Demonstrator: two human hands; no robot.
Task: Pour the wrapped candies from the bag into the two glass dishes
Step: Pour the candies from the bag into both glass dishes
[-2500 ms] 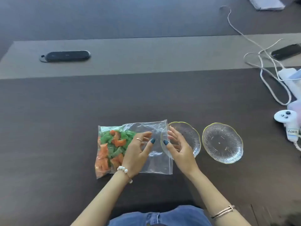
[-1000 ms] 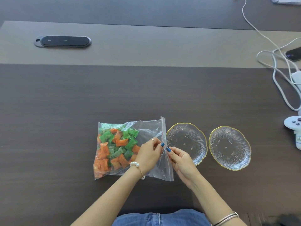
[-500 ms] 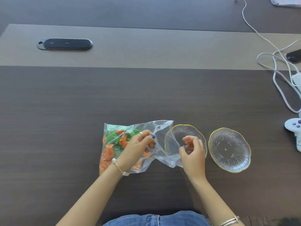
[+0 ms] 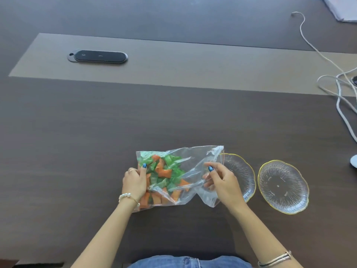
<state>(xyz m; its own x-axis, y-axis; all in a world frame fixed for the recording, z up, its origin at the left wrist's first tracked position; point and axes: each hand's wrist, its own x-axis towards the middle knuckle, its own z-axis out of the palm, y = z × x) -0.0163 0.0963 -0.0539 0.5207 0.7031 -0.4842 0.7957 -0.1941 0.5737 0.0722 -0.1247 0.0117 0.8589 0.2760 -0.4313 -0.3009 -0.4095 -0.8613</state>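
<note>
Both hands grip the clear bag point(image 4: 193, 161): left hand point(image 4: 134, 181) clamps the closed, candy-filled end, right hand point(image 4: 222, 180) pinches the loose mouth end, which lies over the near glass dish point(image 4: 242, 175). Bag's long axis runs left to right on the table point(image 4: 77, 132), candies point(image 4: 164, 176) bunched toward the left hand, mouth facing the dishes. Far dish point(image 4: 283, 186) sits just right of the near one, both empty; likely next the left end lifts so candies slide right.

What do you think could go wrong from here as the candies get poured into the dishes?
The bag is limp and its mouth crumpled in the right hand, so candies may spill past the near dish onto the table. The bag may also nudge that light dish. The far dish could end up short.
</note>
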